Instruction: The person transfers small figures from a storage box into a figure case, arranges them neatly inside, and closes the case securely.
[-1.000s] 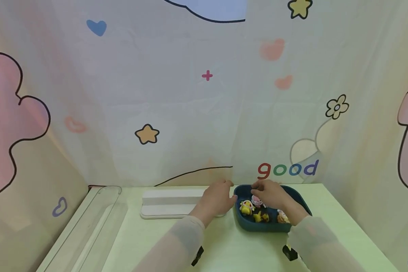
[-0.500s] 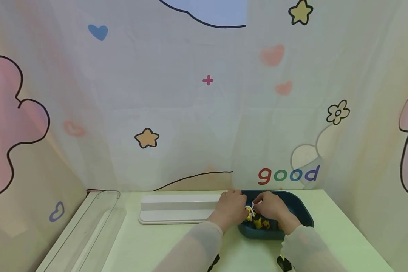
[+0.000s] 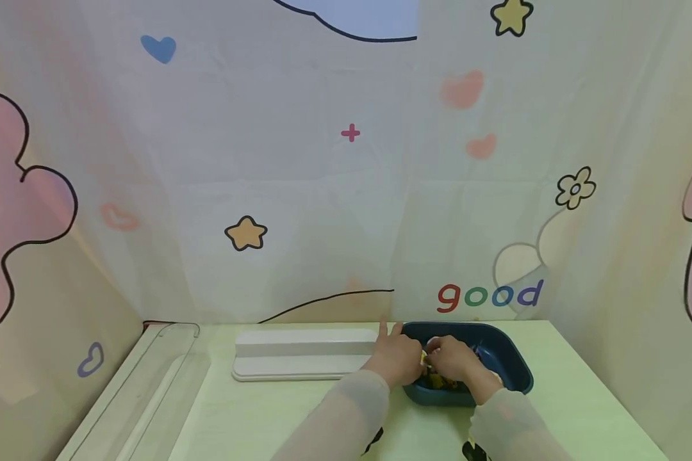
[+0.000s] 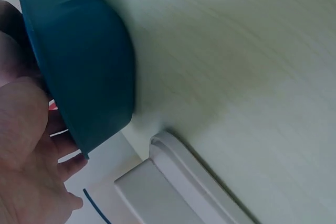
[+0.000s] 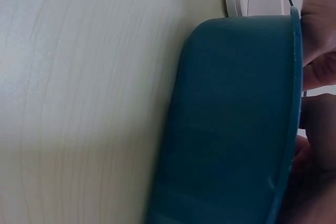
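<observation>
A dark blue plastic basin (image 3: 510,362) on the table holds several small toy figurines, mostly covered by the hands. My left hand (image 3: 396,358) reaches over the basin's left rim, its thumb and forefinger at a small yellow-and-white figurine (image 3: 423,357) and two other fingers raised. Beside it, my right hand (image 3: 452,358) is inside the basin, fingers curled and pinching a pale pink-and-white figurine that is nearly hidden. More yellow figurines (image 3: 435,381) lie below the hands. In both wrist views the wall of the basin (image 4: 89,72) (image 5: 226,119) hides the fingertips.
A white stepped plastic stand (image 3: 300,355) lies left of the basin, close to its rim. A long clear plastic tray or cover (image 3: 156,390) lies along the table's left edge. A printed curtain (image 3: 300,160) rises behind the table.
My left hand has moved right, from over the white stand to the basin and the yellow figurine. My right hand has dropped lower to the pink figurine and shifted slightly left.
</observation>
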`<state>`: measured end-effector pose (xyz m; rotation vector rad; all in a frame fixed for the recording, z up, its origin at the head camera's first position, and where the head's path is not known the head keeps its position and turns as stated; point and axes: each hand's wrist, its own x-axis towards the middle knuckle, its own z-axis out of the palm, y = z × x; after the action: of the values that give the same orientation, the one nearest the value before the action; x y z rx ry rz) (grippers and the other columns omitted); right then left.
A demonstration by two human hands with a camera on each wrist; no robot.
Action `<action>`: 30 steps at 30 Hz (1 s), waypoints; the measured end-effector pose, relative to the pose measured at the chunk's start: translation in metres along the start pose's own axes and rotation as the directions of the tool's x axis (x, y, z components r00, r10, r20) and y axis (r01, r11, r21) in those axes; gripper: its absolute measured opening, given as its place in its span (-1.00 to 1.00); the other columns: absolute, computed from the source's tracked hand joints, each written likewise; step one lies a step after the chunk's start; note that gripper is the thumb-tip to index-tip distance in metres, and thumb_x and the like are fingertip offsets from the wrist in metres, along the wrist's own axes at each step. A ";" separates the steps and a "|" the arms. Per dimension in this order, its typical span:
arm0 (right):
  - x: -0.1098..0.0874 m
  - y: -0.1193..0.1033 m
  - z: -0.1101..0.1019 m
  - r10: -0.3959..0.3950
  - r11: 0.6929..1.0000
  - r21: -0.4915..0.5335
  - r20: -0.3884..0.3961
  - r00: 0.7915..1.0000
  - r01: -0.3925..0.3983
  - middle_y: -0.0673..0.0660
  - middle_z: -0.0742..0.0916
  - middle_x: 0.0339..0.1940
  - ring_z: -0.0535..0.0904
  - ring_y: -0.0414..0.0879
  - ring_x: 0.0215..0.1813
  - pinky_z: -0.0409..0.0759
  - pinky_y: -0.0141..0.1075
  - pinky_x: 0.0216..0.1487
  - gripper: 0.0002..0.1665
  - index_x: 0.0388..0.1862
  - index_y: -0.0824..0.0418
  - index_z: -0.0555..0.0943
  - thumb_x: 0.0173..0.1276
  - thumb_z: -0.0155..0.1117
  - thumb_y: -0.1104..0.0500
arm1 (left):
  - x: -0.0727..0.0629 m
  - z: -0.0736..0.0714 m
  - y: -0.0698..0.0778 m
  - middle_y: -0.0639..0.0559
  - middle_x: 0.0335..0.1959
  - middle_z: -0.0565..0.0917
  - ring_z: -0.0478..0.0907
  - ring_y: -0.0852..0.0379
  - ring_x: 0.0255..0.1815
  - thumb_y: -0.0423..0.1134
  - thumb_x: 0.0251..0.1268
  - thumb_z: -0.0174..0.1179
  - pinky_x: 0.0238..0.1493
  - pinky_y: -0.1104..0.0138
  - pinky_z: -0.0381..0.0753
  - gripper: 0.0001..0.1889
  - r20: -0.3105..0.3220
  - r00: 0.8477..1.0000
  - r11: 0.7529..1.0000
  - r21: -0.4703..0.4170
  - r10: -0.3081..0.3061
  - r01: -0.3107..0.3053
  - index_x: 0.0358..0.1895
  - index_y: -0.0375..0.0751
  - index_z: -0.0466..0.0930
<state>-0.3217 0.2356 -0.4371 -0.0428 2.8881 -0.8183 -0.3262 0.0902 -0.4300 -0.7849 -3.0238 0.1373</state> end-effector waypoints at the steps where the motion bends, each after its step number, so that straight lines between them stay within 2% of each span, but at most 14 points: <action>1: 0.000 0.001 0.001 -0.002 1.000 0.003 -0.003 1.000 0.002 0.05 0.73 -0.38 0.59 -0.07 -0.27 0.57 -0.15 -0.14 -0.67 0.10 0.30 0.68 0.46 0.20 0.18 | 0.000 0.000 0.000 0.28 -0.01 0.80 0.24 0.06 0.64 0.16 0.44 0.23 0.66 -0.16 -0.06 -0.76 0.006 1.000 1.000 0.003 0.000 0.000 -0.24 0.21 0.79; 10: 0.002 0.003 0.004 -0.009 0.998 0.058 -0.024 1.000 0.010 0.07 0.72 -0.41 0.58 -0.08 -0.31 0.50 -0.23 -0.23 -0.73 -0.01 0.30 0.70 0.45 0.20 0.19 | 0.002 0.007 0.005 0.29 0.02 0.80 0.16 0.04 0.68 0.11 0.48 0.18 0.66 -0.22 -0.26 -0.80 0.018 1.000 1.000 0.005 -0.019 0.019 -0.14 0.27 0.80; 19: 0.001 0.008 0.006 -0.024 0.996 0.080 -0.047 0.999 0.028 0.09 0.75 -0.33 0.58 -0.07 -0.30 0.51 -0.23 -0.21 -0.70 0.02 0.31 0.72 0.44 0.19 0.21 | 0.001 0.008 0.010 0.29 -0.05 0.81 0.19 0.04 0.66 0.06 0.47 0.21 0.66 -0.23 -0.23 -0.79 -0.017 0.999 0.999 -0.008 -0.031 0.031 -0.35 0.22 0.75; 24: -0.002 0.008 0.004 -0.017 0.993 0.116 -0.048 0.999 0.022 0.10 0.73 -0.41 0.53 -0.07 -0.39 0.44 -0.25 -0.31 -0.73 -0.03 0.29 0.71 0.47 0.16 0.18 | 0.001 0.006 0.012 0.29 -0.14 0.81 0.23 0.07 0.64 0.04 0.45 0.23 0.65 -0.24 -0.24 -0.76 -0.024 0.999 0.999 -0.043 -0.034 0.033 -0.44 0.19 0.70; 30: -0.004 0.008 0.001 -0.027 0.987 0.155 -0.055 0.998 0.036 0.11 0.76 -0.41 0.55 -0.09 -0.39 0.48 -0.25 -0.33 -0.68 0.01 0.29 0.71 0.53 0.15 0.13 | 0.003 0.004 0.013 0.27 -0.10 0.80 0.29 0.07 0.59 0.08 0.45 0.24 0.66 -0.23 -0.23 -0.72 -0.043 0.998 0.997 -0.058 -0.055 0.052 -0.49 0.19 0.68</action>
<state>-0.3174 0.2421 -0.4410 -0.0510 2.8681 -1.0648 -0.3228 0.1029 -0.4348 -0.7000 -3.0156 0.0332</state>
